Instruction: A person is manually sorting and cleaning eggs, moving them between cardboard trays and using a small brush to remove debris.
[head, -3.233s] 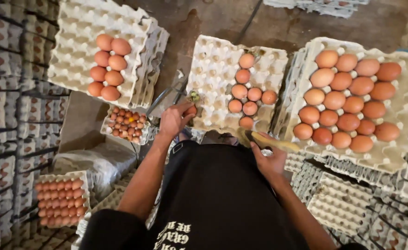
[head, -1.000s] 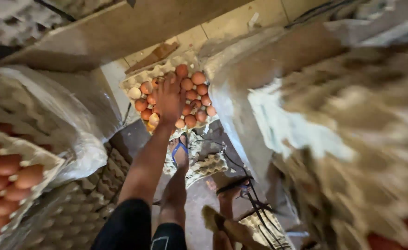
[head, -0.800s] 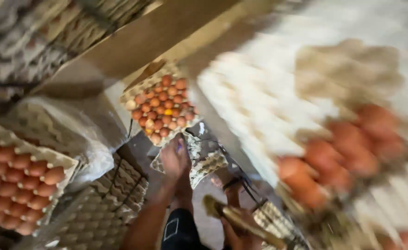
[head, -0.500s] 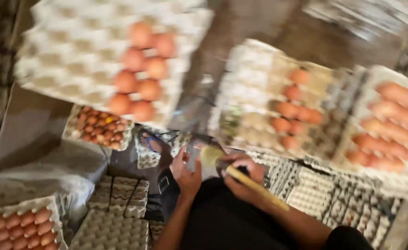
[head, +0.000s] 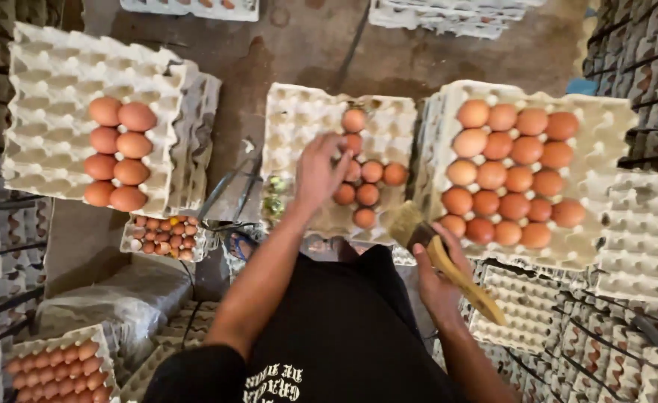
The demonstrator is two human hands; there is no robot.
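My left hand (head: 320,170) reaches over the middle grey egg tray (head: 299,112), its fingers curled on a brown egg (head: 353,143) in the column of eggs there. My right hand (head: 437,277) is lower, near my black shirt, and grips the wooden handle of a brush (head: 463,282). The brush's bristle head points up toward the edge of the right tray (head: 605,134). That tray holds several rows of brown eggs. The left tray (head: 45,89) carries two short columns of brown eggs.
Stacks of empty grey trays (head: 642,231) stand at the right and along the left edge. A small tray of mixed eggs (head: 164,237) lies on the floor below the left tray. Another full tray (head: 52,366) sits at bottom left beside a plastic-covered bundle (head: 120,298).
The view swung left to a floor tray, where my left hand reached, then back to the three trays. My left hand has come up from my lap onto the middle tray.
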